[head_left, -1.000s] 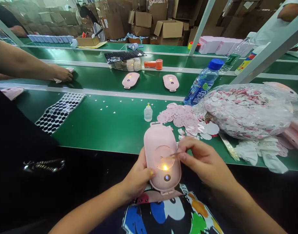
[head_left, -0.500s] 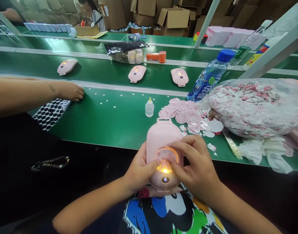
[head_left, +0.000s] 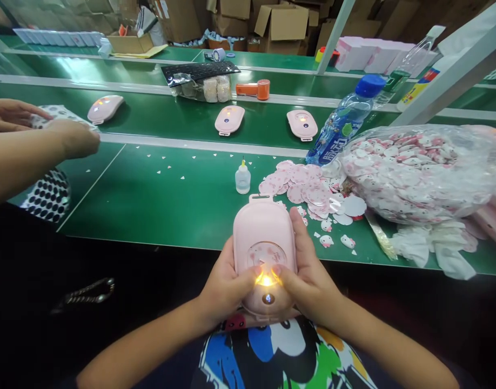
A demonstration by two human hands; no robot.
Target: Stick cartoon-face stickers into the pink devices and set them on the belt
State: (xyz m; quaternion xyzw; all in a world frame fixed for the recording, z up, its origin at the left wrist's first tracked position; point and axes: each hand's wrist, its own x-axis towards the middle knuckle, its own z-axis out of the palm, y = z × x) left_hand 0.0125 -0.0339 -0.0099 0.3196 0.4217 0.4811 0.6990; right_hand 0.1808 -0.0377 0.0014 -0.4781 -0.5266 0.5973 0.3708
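Note:
A pink rounded plastic device (head_left: 264, 221) is held upright in front of me, with a slotted tab at its top. My left hand (head_left: 226, 283) grips its left side, and my right hand (head_left: 313, 278) wraps the right side. Both thumbs press on the face around a glowing amber light, just below a round recess where a pink patterned disc (head_left: 266, 252) sits. Under the light, a small oval display (head_left: 268, 299) reads 4. Beyond the device stands a small dropper bottle (head_left: 242, 178) with a yellow tip.
Pink discs (head_left: 305, 181) and cat-face pieces (head_left: 326, 241) lie right, beside a plastic bag (head_left: 422, 178) of such pieces and a blue-capped bottle (head_left: 345, 121). Similar pink devices (head_left: 229, 120) rest further back. At left, a co-worker's hands (head_left: 69, 138) handle dotted material (head_left: 49, 197).
My right hand has moved off the recess to the device's right side, its fingers now behind the edge. The co-worker's hands have lifted with dotted material. The view has shifted slightly.

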